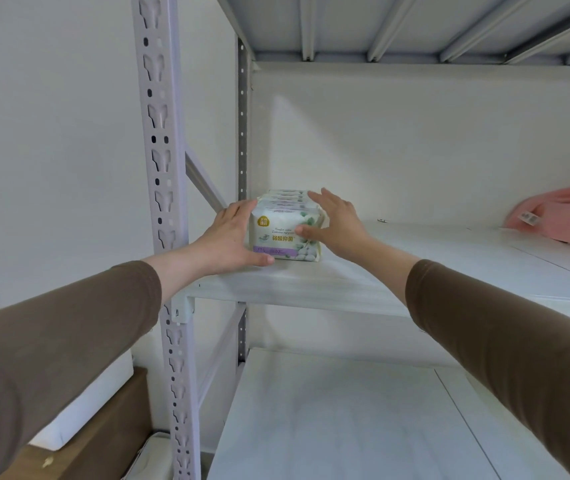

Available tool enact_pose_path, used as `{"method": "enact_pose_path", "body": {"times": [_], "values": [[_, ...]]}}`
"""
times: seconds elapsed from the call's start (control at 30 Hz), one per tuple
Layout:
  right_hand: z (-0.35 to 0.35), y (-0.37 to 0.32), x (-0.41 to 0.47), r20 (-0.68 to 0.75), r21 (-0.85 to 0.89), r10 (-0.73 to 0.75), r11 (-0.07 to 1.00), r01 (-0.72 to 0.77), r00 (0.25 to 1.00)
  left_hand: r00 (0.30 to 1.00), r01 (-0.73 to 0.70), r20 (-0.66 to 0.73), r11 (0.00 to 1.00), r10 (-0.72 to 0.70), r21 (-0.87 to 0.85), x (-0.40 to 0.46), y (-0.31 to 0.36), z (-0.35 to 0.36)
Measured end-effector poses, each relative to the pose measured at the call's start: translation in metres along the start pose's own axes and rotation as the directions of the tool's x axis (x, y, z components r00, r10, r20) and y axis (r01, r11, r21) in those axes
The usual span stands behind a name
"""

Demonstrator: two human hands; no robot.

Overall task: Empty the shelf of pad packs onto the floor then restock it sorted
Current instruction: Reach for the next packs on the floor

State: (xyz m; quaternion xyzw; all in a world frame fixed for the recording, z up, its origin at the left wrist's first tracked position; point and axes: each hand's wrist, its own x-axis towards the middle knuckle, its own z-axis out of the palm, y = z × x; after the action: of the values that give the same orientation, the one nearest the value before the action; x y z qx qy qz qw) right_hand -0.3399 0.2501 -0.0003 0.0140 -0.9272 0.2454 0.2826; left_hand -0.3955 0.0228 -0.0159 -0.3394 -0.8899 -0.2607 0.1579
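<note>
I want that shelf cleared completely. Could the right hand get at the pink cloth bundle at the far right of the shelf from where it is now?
Probably yes. The right hand presses the row of white pad packs, and bare white shelf board lies between it and the pink cloth bundle; nothing visibly blocks a sideways reach.

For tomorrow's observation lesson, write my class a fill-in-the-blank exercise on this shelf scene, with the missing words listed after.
1. The row of pad packs stands at the ____ end of the shelf.
2. The left hand and right hand press against the row's two ____.
3. The soft bundle at the shelf's right end is ____ in colour.
4. Both sleeves are ____.

Missing words: left; sides; pink; brown
</note>
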Motion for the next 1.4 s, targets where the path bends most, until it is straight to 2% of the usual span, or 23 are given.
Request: {"method": "enact_pose_path", "body": {"times": [0.1, 0.2, 0.43, 0.6, 0.8, 1.07, 1.27, 1.4], "values": [[0.002, 0.003, -0.018, -0.128, -0.031, -0.084, 0.996, 0.081, 0.988, 0.996, -0.053, -0.072, 0.999, 0.053, 0.013, -0.012, 0.0, 0.006], [0.006, 0.003, -0.04, -0.191, -0.121, -0.162, 0.983, 0.141, 0.968, 0.981, -0.119, -0.146, 0.991, 0.126, 0.058, -0.026, 0.003, 0.012], [0.009, 0.003, -0.102, -0.256, -0.266, -0.317, 0.931, 0.249, 0.913, 0.953, -0.223, -0.178, 0.965, 0.246, 0.141, -0.07, 0.009, 0.022], [0.014, 0.011, -0.144, -0.243, -0.276, -0.337, 0.923, 0.269, 0.909, 0.934, -0.255, -0.205, 0.948, 0.292, 0.19, -0.108, 0.022, 0.038], [0.03, 0.03, -0.214, -0.138, -0.207, -0.274, 0.948, 0.243, 0.952, 0.96, -0.207, -0.145, 0.955, 0.241, 0.212, -0.174, 0.04, 0.078], [0.092, 0.075, -0.342, 0.066, -0.146, -0.12, 0.981, 0.128, 0.991, 0.997, -0.068, 0.047, 0.985, 0.061, 0.158, -0.294, 0.038, 0.164], [0.156, 0.105, -0.433, 0.223, -0.134, 0.061, 0.99, -0.031, 0.973, 0.972, 0.044, 0.224, 0.993, -0.067, 0.108, -0.377, 0.003, 0.238], [0.2, 0.12, -0.489, 0.298, -0.145, 0.192, 0.977, -0.154, 0.935, 0.939, 0.076, 0.329, 0.995, -0.094, 0.069, -0.426, -0.023, 0.281]]}}
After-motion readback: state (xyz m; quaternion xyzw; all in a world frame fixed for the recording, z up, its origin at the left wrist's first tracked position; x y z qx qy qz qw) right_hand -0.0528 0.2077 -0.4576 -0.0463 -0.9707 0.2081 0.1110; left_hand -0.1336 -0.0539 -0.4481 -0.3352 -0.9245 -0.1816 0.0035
